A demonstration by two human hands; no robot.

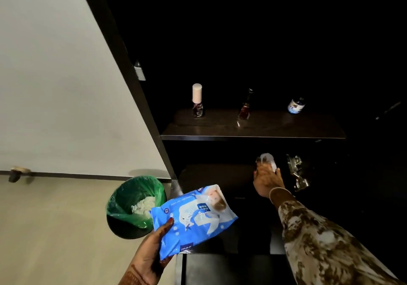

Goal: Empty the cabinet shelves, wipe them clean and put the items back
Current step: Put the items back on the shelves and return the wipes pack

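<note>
Your right hand [265, 180] is reaching into the lower shelf [211, 174], pinching probably a white wipe [269, 160]; your left hand [152, 247] is gripping the wipes pack [193, 216]. The bottles [245, 108] are standing on the upper shelf [253, 128], so I am judging the wiping midway.

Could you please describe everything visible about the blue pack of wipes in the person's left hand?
The wipes pack is a soft, flat plastic pouch, blue with white graphics, a baby's picture, a "mee mee" logo and "72" near one corner, the print upside down from this view. It looks slightly crumpled. The left hand grips its lower left corner, thumb on top, holding it tilted in the air before the dark cabinet, just right of the green-lined bin.
</note>
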